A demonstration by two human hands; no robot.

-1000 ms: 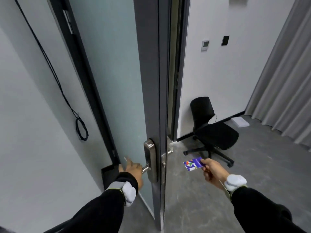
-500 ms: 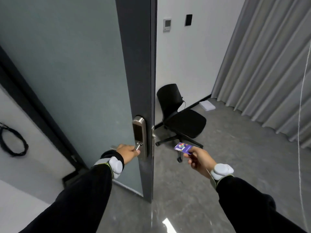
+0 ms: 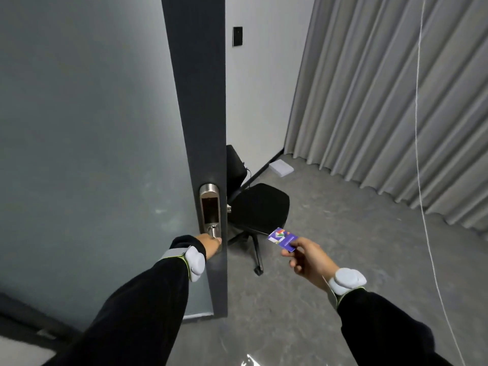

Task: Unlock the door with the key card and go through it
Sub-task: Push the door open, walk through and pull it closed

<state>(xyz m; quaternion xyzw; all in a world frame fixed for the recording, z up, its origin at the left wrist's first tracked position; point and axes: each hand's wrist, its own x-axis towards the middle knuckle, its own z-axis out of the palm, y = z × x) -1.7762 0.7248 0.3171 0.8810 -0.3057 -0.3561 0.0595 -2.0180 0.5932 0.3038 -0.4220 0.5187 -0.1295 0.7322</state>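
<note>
The left hand (image 3: 211, 245) grips the handle, which it mostly hides, below the lock plate (image 3: 210, 208) on the open door (image 3: 92, 143). The right hand (image 3: 307, 258) pinches the key card (image 3: 282, 239). Beyond, the door edge cuts off a black chair (image 3: 260, 207).

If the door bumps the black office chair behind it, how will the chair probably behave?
The black office chair would probably roll aside rather than tip: its base has spread legs, and one leg ends in what looks like a caster. The smooth grey floor should let it glide easily. Its slim build suggests it is fairly light, so the door likely meets little resistance.
</note>
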